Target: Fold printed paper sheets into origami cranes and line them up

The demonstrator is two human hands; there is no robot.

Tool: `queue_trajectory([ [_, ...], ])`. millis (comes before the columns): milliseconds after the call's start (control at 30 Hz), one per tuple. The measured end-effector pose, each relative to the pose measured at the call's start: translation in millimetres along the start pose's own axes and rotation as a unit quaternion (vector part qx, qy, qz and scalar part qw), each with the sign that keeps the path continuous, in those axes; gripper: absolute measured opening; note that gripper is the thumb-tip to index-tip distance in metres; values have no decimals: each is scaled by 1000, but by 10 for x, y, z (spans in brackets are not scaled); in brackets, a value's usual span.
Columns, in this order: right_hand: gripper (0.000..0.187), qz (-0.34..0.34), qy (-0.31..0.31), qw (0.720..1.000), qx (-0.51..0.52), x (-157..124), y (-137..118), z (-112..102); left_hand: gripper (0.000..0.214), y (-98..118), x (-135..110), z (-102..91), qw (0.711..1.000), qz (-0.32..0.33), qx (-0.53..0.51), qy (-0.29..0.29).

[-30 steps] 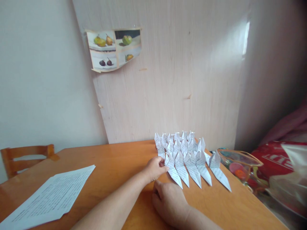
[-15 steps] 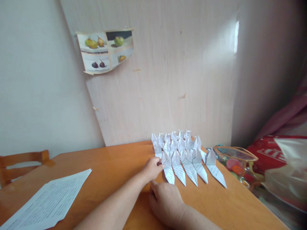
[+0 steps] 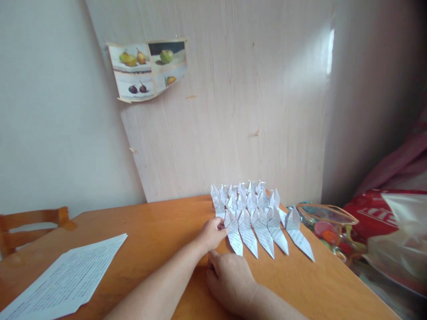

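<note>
Several folded printed-paper pieces [image 3: 256, 213] stand in rows on the orange wooden table [image 3: 156, 231] against a pale wood-grain board. My left hand [image 3: 212, 234] reaches in from the lower left, its fingertips pinched on the front-left folded piece [image 3: 234, 234]. My right hand [image 3: 229, 281] rests knuckles up on the table just below it, fingers curled under, with nothing visible in it. One folded piece [image 3: 298, 235] lies a little apart at the right end of the front row.
A printed sheet [image 3: 66, 278] lies at the table's left front. A wooden chair back [image 3: 30, 224] stands at the far left. Right of the table are a clear container with coloured bits [image 3: 325, 224] and a red bag [image 3: 376, 218]. A fruit picture [image 3: 148, 69] is taped to the board.
The view has shifted slightly rightward. My left hand has nudged the front-left folded piece a little more upright, closer in line with its row. My right hand has barely moved.
</note>
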State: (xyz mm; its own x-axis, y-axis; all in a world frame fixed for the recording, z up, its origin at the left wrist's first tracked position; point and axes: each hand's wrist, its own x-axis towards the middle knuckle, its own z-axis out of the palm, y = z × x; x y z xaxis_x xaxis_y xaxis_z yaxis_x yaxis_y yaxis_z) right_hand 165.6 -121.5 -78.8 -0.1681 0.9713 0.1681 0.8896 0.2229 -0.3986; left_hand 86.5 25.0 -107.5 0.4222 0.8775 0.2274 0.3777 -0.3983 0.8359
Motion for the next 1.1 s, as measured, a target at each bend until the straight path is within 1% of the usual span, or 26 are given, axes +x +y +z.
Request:
queue_trajectory([
  [133,23,0,-1,1000,-1,5,-7,-17,29,46,-41,-38,999,-21,-1,25],
  [200,23,2,0,1000,-4,8,-10,-20,32,64,-65,-73,999,-30,-1,40],
  [333,22,7,2,1000,-12,7,-10,-13,24,114,-153,-190,997,-37,-5,62],
  [433,21,6,3,1000,-17,3,-7,-11,17,157,-273,-333,997,-39,-8,71],
  [600,20,0,2,1000,-21,-1,-7,-26,23,143,-516,-663,993,-47,-6,104],
  [733,19,-3,-3,1000,-25,-10,-11,-44,26,56,-731,-949,987,-60,3,148],
  [867,18,-5,-7,1000,-30,-21,-14,-61,28,-1,-1007,-1191,978,-73,17,193],
  [1000,19,-6,-5,999,-33,-18,-18,-66,27,-36,-1319,-1340,974,-79,35,211],
  [1100,20,-6,-4,999,-37,-13,-26,-63,28,-98,-1527,-1373,971,-87,56,215],
])
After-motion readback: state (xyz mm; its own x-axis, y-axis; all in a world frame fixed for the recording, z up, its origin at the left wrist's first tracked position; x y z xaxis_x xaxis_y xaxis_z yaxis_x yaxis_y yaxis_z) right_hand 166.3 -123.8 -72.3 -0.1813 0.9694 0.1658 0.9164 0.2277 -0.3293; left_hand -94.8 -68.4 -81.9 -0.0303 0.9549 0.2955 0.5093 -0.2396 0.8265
